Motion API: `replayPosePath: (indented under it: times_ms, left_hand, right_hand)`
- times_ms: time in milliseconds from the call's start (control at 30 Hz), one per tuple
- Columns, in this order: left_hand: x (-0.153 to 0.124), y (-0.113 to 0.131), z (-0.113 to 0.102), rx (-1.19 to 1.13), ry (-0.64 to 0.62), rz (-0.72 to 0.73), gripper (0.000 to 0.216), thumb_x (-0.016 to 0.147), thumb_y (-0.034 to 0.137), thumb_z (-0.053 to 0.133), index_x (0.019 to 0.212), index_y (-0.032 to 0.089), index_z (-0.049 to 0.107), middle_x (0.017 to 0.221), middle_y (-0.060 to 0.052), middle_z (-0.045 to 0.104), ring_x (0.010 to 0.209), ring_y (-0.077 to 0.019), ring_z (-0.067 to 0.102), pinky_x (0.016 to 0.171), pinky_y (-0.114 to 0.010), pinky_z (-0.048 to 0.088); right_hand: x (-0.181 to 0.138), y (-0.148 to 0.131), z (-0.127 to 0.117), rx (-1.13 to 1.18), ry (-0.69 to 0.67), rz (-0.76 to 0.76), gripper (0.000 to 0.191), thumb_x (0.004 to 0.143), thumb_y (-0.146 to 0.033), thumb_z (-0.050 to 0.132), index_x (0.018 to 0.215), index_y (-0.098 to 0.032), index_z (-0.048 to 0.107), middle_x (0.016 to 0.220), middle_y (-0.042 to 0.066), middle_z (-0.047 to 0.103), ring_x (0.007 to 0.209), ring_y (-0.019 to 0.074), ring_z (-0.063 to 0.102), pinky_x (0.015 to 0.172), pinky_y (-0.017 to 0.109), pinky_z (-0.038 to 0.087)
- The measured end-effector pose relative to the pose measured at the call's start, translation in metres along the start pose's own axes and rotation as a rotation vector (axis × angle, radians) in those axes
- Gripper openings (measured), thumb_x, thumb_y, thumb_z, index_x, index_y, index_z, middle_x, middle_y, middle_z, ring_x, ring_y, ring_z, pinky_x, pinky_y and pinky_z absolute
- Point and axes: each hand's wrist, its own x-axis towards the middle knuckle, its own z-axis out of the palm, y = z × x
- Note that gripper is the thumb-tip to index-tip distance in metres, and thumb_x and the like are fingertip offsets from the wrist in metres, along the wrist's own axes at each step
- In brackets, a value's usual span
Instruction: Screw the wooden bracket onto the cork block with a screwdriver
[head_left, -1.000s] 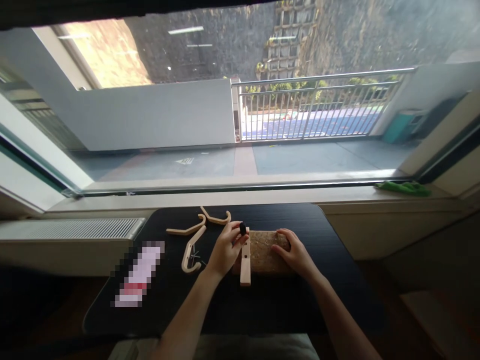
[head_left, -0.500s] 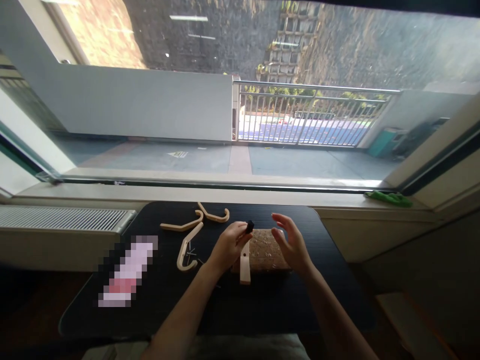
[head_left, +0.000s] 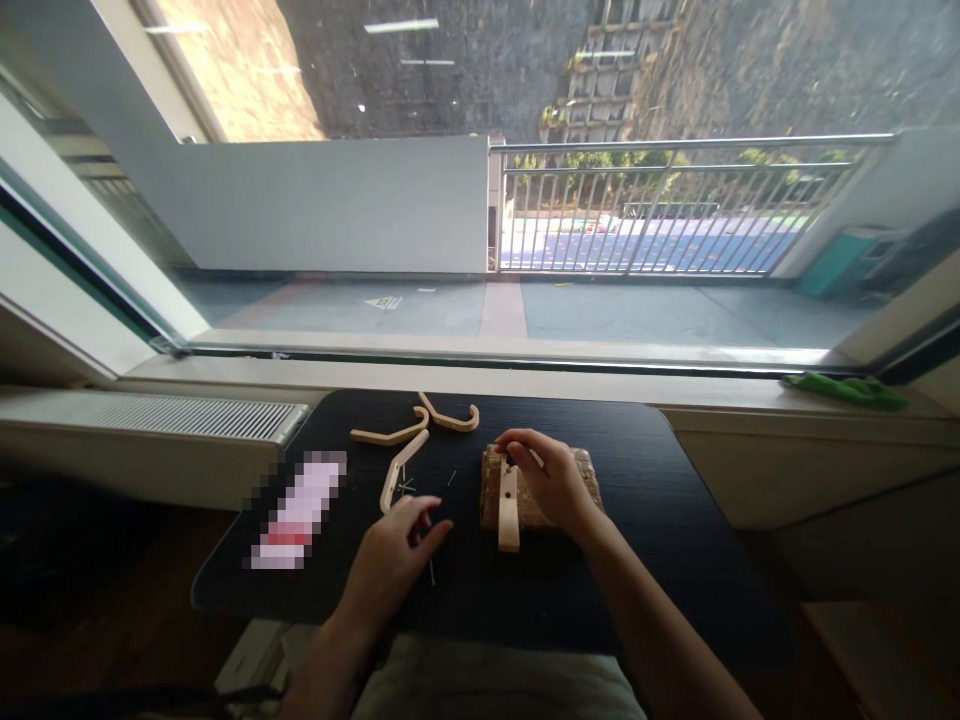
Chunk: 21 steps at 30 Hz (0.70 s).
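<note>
Black tabletop (head_left: pixel 510 600) stretched out below the pale window sill (head_left: pixel 420 373), and there, right of centre, the rough brown block (head_left: pixel 490 490). On to the hands: left hand (head_left: pixel 390 550) low over the tabletop, apart from the block, thumb and fingers loosely curved, gap between; anything under the palm, hidden. Right hand (head_left: pixel 551 480) over the block, fingertips bent in close at the far end of the pale wooden strip (head_left: pixel 509 522); pinching or merely touching, impossible to tell. Off to the left, three wooden hooks (head_left: pixel 390 437) bunched together. Smallest of all, thin metal fasteners (head_left: pixel 406 486) scattered beside the nearest hook.
</note>
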Motion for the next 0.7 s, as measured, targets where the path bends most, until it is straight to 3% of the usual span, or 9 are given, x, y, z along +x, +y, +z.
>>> replayPosePath:
  times_ms: [100,233,400,700]
  left_hand:
    - [-0.038,-0.025,-0.002,0.148,-0.125,-0.151,0.020,0.083,0.038,0.065,0.092,0.021,0.066,0.073,0.002,0.062,0.063,-0.0149,0.059,0.062,-0.026,0.044]
    - [-0.054,-0.028,0.006,0.284,-0.211,-0.188,0.012,0.085,0.032,0.064,0.081,0.020,0.064,0.080,0.001,0.063,0.070,-0.0152,0.062,0.064,-0.025,0.041]
    - [-0.042,-0.018,0.010,0.323,-0.227,-0.138,0.017,0.092,0.019,0.050,0.085,0.021,0.065,0.086,-0.001,0.065,0.078,-0.0140,0.065,0.068,-0.023,0.041]
    - [-0.002,-0.002,0.017,0.494,-0.181,-0.032,0.022,0.096,0.021,0.048,0.090,0.020,0.069,0.092,-0.004,0.068,0.085,-0.0180,0.065,0.071,-0.027,0.043]
  right_hand:
    - [0.000,-0.001,-0.001,0.012,-0.003,0.002,0.020,0.095,-0.031,0.052,0.095,-0.020,0.069,0.089,0.006,0.075,0.082,0.0188,0.069,0.075,0.030,0.053]
    - [0.001,-0.003,0.000,0.020,0.001,-0.002,0.020,0.095,-0.031,0.052,0.094,-0.019,0.069,0.087,0.006,0.075,0.080,0.0190,0.069,0.074,0.031,0.054]
    - [0.001,-0.001,0.003,0.010,-0.005,-0.007,0.020,0.095,-0.031,0.052,0.094,-0.020,0.069,0.087,0.006,0.074,0.080,0.0185,0.069,0.072,0.030,0.053]
    - [0.002,0.002,0.002,0.015,-0.009,0.006,0.020,0.096,-0.033,0.051,0.096,-0.020,0.067,0.086,0.006,0.074,0.079,0.0182,0.068,0.071,0.030,0.053]
